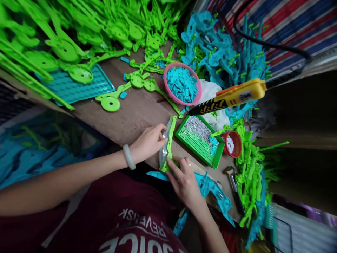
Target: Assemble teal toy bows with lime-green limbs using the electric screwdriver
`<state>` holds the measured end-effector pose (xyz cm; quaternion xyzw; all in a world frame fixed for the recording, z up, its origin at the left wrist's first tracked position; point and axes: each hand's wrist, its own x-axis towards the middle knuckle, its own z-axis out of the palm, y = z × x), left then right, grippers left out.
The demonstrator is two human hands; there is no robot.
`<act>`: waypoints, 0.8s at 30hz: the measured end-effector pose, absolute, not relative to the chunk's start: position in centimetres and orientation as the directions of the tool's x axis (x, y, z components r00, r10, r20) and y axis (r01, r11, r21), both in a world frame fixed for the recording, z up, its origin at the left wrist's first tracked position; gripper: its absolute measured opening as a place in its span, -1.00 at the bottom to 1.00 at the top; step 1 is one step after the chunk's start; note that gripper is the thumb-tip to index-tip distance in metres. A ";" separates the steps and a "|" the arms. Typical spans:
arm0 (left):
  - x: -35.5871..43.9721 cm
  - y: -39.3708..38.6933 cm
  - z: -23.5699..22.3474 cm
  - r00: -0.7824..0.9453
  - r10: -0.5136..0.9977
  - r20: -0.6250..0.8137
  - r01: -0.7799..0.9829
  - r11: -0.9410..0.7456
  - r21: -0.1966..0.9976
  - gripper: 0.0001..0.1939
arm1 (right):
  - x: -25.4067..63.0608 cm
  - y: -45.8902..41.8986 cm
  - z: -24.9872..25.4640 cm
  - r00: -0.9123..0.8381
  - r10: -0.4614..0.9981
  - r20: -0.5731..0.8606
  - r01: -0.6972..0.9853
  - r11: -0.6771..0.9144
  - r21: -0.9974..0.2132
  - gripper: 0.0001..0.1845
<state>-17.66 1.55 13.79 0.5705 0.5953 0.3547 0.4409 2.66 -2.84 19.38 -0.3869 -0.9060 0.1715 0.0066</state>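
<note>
A narrow, curved bright green plastic part point(170, 140) stands between my hands, with a clear plastic piece point(163, 151) along its left side. My left hand point(150, 142), a pale bangle on its wrist, pinches the clear piece and the green part near their upper half. At the lower end, the fingers of my right hand point(184, 175) close on the green part. Beneath the right hand lies a long blue plastic part point(212, 188). Just beyond the green part is a green perforated basket point(201, 149) holding small metal screws and a few blue pieces.
A yellow-and-black electric screwdriver point(231, 96) hangs over the basket. Behind stands a pink bowl point(198, 89) of blue pieces. A red cup point(238, 144) and a hammer point(234, 186) are at the right. Green parts point(110, 103) and blue parts point(210, 45) pile around the table point(126, 123).
</note>
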 end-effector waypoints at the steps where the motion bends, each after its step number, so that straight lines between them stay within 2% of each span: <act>1: -17.7 0.9 13.9 0.043 0.994 -0.100 0.383 0.077 0.921 -0.76 | 2.7 -2.8 19.5 -0.707 0.695 -0.132 0.696 0.652 -0.301 -0.58; 3: -18.1 -0.4 13.8 0.107 0.994 0.020 0.462 -0.067 0.885 -0.76 | 2.7 -2.6 19.7 -0.715 0.682 -0.152 0.692 0.660 -0.294 -0.59; 4: -18.4 -1.1 13.7 0.194 0.973 0.124 0.500 -0.207 0.841 -0.74 | 2.8 -2.4 19.7 -0.718 0.678 -0.159 0.689 0.658 -0.303 -0.60; 6: -19.1 -2.0 13.2 0.439 0.832 0.339 0.496 -0.539 0.680 -0.68 | 3.1 -2.2 19.6 -0.721 0.674 -0.164 0.681 0.645 -0.347 -0.62; 8: -19.6 -2.4 12.6 0.609 0.657 0.444 0.412 -0.741 0.530 -0.63 | 3.5 -1.9 19.4 -0.727 0.672 -0.142 0.662 0.632 -0.403 -0.62; 10: -19.8 -2.0 12.1 0.652 0.580 0.488 0.380 -0.807 0.452 -0.64 | 4.0 -1.7 19.0 -0.740 0.665 -0.104 0.636 0.640 -0.432 -0.59; 15: -19.2 -1.0 11.8 0.603 0.453 0.656 0.366 -0.888 0.277 -0.75 | 4.6 -1.6 18.3 -0.759 0.651 -0.020 0.591 0.676 -0.439 -0.55; 21: -18.6 -1.7 11.1 0.596 0.431 0.678 0.283 -0.902 0.325 -0.75 | 4.4 -1.3 18.3 -0.765 0.644 0.000 0.558 0.663 -0.500 -0.63; 24: -18.2 -1.7 11.0 0.637 0.357 0.683 0.237 -0.934 0.268 -0.79 | 4.7 -1.3 18.4 -0.765 0.644 -0.010 0.565 0.663 -0.491 -0.66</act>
